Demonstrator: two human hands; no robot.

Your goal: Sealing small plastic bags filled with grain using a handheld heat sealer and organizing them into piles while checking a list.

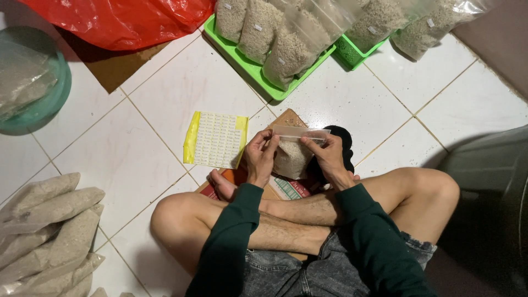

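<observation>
While both hands meet just below the centre of the frame, the left hand pinches the upper left edge of a small clear bag of pale grain, its fingers curled closed over the plastic. The right hand grips the upper right edge likewise, thumb and fingers pressed together on the bag's flat top strip. The bag hangs upright between the two hands, its filled lower part sagging below the fingers and over a brown board on the white tiled floor. Just left of the left hand lies a yellow-edged sheet of small labels. A green tray of filled bags stands at upper centre, a second pile of filled bags at lower left, and a red plastic sack at upper left. Whether the bag's mouth is sealed cannot be made out; the dark object behind the right hand is mostly hidden.
</observation>
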